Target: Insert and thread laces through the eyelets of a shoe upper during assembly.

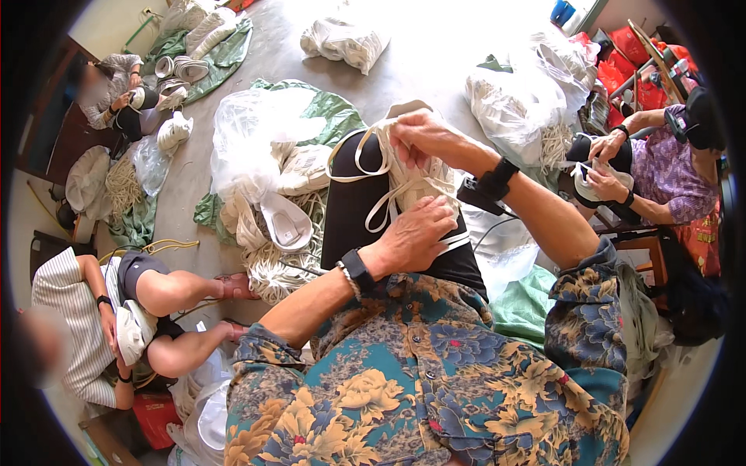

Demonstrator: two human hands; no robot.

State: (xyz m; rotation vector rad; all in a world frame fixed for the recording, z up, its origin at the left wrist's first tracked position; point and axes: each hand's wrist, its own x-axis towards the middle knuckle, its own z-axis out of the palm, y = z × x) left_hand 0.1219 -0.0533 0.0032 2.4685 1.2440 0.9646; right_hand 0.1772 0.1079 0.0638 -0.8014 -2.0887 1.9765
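Observation:
A cream lace-up shoe (412,186) rests on my black-clad lap between my two hands. My right hand (418,138) is bent over its far part, thumb and fingers pinched together at the laces. My left hand (420,235) is closed over the near end of the shoe, its fingertips partly hidden. A flat cream shoelace (379,172) hangs in loose loops off the left side of the shoe, over the black cloth. What exactly lies between the fingertips of each hand is hard to make out.
To my left lie a white shoe (286,223), a heap of cream laces (281,278) and a clear plastic bag (247,128) on green sheeting. A bagged bundle (344,43) lies farther off. Co-workers handle shoes at left and right, including one in a purple top (674,175).

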